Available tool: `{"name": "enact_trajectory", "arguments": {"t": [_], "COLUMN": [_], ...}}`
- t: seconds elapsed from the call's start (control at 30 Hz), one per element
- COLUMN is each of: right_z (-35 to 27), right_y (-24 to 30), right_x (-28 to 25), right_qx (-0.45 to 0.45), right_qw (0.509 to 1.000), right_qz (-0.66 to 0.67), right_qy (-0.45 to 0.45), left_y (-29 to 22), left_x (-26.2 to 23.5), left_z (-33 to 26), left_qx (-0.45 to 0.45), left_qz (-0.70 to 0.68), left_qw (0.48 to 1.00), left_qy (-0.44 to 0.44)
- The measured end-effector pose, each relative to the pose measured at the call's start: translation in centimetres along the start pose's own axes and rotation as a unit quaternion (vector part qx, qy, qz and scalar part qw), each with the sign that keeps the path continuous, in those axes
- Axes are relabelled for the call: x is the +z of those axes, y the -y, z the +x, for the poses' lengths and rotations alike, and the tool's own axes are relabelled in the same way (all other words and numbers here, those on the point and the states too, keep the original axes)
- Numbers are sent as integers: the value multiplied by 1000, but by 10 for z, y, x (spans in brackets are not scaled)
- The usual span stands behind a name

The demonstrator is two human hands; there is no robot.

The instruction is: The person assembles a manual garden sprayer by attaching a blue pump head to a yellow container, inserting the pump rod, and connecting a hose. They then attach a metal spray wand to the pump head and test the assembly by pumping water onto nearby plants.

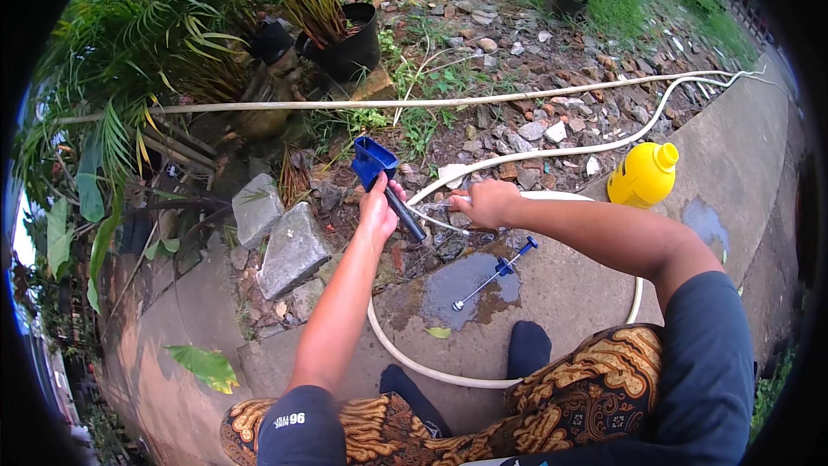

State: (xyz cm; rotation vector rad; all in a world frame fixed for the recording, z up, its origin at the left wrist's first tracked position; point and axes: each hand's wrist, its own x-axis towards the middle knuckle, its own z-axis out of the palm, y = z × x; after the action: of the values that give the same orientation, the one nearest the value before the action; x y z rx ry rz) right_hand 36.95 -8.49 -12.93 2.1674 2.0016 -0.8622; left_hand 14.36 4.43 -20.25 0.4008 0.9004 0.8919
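Observation:
My left hand (379, 209) is closed around a blue sprayer head (373, 160) with a dark tube (408, 217) pointing down to the right. A thin pale tube (447, 225) curves out beside it. My right hand (493, 204) grips the end of a cream garden hose (565, 196), and what looks like clear water runs from it toward the dark tube. Below, on wet concrete, lies a pump rod (495, 273) with a blue handle and a thin metal shaft. A yellow sprayer bottle (642, 174) stands uncapped to the right.
The hose loops over the concrete path (569, 293) around my feet. Broken concrete blocks (293, 248) lie at left beside stony ground. A long pale pole (431, 103) crosses behind. Potted plants (343, 47) stand farther back, and a fallen leaf (203, 367) lies at left.

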Motion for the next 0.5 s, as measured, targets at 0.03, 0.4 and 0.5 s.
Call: {"name": "enact_trajectory", "arguments": {"t": [0.03,0.4,0.5], "right_z": [2,26,28], "right_y": [-5,-83,-97], "right_x": [1,18,24], "right_qx": [2,-1,2], "right_qw": [1000,997,990], "right_qz": [-7,-74,-143], "right_qy": [9,6,9], "left_y": [-2,-59,-100], "left_x": [0,20,28], "left_z": [1,-7,-20], "left_qx": [-23,-226,-230], "left_qz": [-32,-59,164], "left_qw": [999,972,959], "left_qy": [19,0,-37]}}
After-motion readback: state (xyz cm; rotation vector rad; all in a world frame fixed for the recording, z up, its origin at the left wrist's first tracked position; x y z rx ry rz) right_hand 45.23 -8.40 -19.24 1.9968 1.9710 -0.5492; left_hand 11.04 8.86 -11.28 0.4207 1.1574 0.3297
